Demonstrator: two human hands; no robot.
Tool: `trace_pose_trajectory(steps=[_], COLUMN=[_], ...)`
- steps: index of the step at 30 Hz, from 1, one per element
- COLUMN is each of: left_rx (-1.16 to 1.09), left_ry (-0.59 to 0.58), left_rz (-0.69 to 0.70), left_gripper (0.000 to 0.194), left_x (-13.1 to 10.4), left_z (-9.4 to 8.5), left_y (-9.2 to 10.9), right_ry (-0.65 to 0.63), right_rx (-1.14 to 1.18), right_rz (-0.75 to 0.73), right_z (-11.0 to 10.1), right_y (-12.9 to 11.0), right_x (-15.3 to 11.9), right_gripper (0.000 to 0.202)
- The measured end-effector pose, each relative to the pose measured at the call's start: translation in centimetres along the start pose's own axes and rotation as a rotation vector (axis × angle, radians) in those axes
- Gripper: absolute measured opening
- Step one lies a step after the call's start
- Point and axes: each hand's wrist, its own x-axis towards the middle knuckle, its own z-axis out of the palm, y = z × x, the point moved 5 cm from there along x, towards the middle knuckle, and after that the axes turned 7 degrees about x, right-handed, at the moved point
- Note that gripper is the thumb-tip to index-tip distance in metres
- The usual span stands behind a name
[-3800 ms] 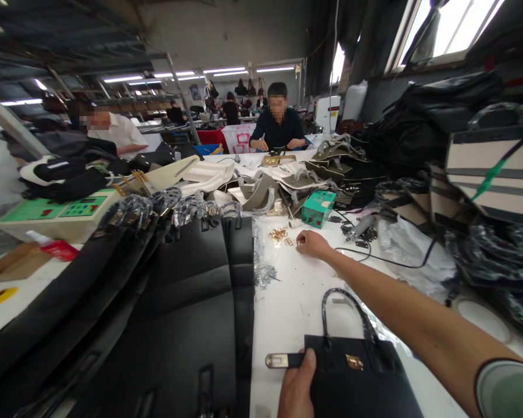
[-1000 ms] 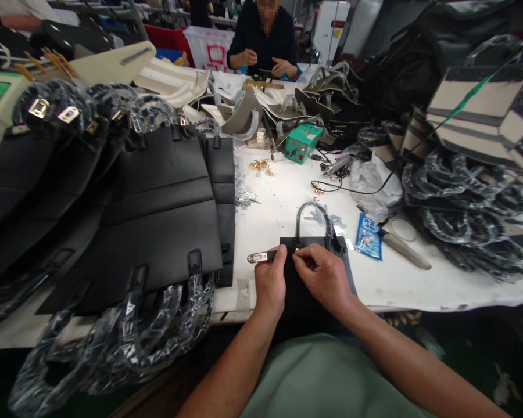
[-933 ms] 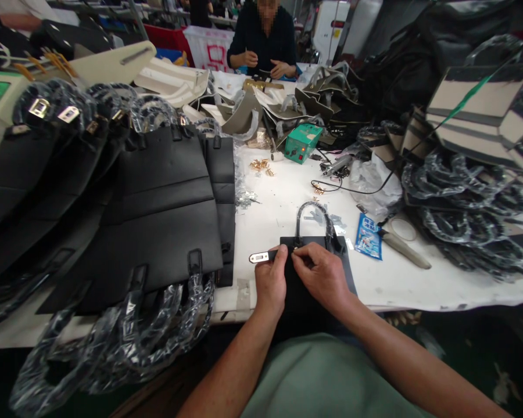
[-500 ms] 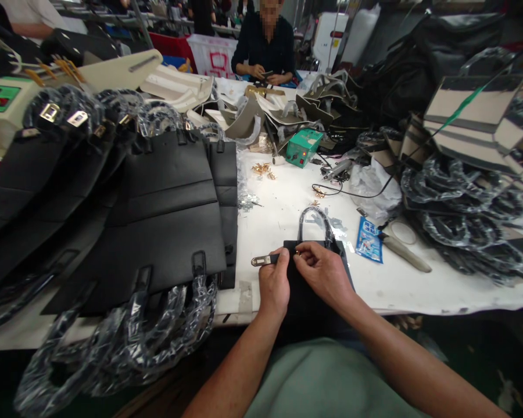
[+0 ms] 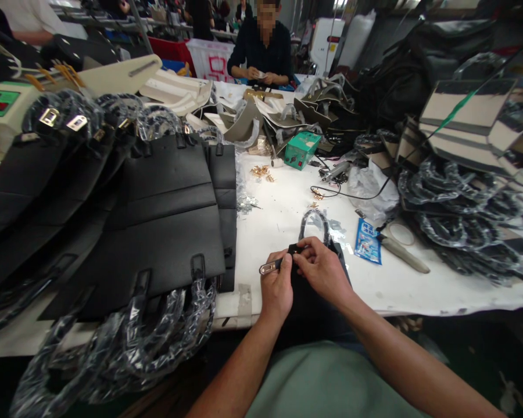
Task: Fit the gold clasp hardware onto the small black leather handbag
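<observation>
My left hand (image 5: pixel 278 287) is closed on a black strap (image 5: pixel 278 263) whose free end, with a gold metal plate (image 5: pixel 268 268), sticks out to the left. My right hand (image 5: pixel 325 270) is in a pinch at the strap's other end, fingertips meeting the left thumb. A tiny gold glint shows by these fingertips; the piece they pinch is too small to make out. Under both hands lies a black bag panel (image 5: pixel 303 299), partly over the table edge. Its plastic-wrapped handle (image 5: pixel 303 223) arches up beyond my right hand.
Black bag panels (image 5: pixel 169 232) are piled at left, wrapped handles (image 5: pixel 457 226) at right. On the white table (image 5: pixel 274 226) are gold fasteners (image 5: pixel 261 172), a green box (image 5: pixel 302 150), a blue packet (image 5: pixel 368 242), a tape roll (image 5: pixel 401 233) and a knife-like tool (image 5: pixel 405 255). A person (image 5: pixel 261 52) sits opposite.
The strap has tilted, its plate end shifting slightly right and down. A black edge now stands up between my fingertips. The person opposite now holds something pale.
</observation>
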Motion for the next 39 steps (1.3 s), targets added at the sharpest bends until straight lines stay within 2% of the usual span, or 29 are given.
trace_pose_trajectory(steps=[3, 10, 14, 18, 21, 24, 27, 30, 34, 39], left_rx=[-0.012, -0.257, -0.214, -0.186, -0.211, -0.193, -0.197, -0.14, -0.144, -0.234], left_ry=[-0.015, -0.028, -0.035, -0.02, -0.066, -0.058, -0.03, 0.035, 0.015, -0.028], left_rz=[-0.015, -0.198, -0.219, -0.218, -0.254, -0.282, -0.368, -0.421, -0.406, -0.477], left_gripper=[0.028, 0.037, 0.039, 0.041, 0.049, 0.062, 0.071, 0.071, 0.066, 0.064], left_x=[0.0, 0.0, 0.2, 0.1, 0.1, 0.6, 1.1, 1.2, 1.1, 1.0], left_z=[0.0, 0.0, -0.2, -0.6, -0.5, -0.5, -0.4, -0.7, -0.8, 0.2], left_y=[-0.1, -0.2, 0.2, 0.5, 0.2, -0.8, -2.0, -2.6, -2.6, -4.2], right_ry=[-0.003, -0.048, -0.02, -0.042, -0.094, -0.139, -0.072, -0.087, -0.137, -0.133], right_rx=[-0.009, 0.077, 0.037, 0.042, -0.042, -0.133, -0.201, -0.316, -0.467, -0.555], right_rz=[-0.001, -0.026, -0.035, -0.052, -0.103, -0.176, -0.299, -0.341, -0.278, -0.221], right_z=[-0.1, -0.2, 0.2, 0.5, 0.3, -0.5, -2.0, -2.5, -1.3, 1.6], right_y=[-0.1, -0.4, -0.5, -0.8, -2.4, -5.4, -8.8, -9.6, -6.4, -2.6], right_x=[0.0, -0.8, -0.4, -0.4, -1.0, -0.3, 3.2, 9.6, 18.3, 24.9], right_gripper=[0.015, 0.012, 0.003, 0.005, 0.006, 0.012, 0.016, 0.014, 0.014, 0.044])
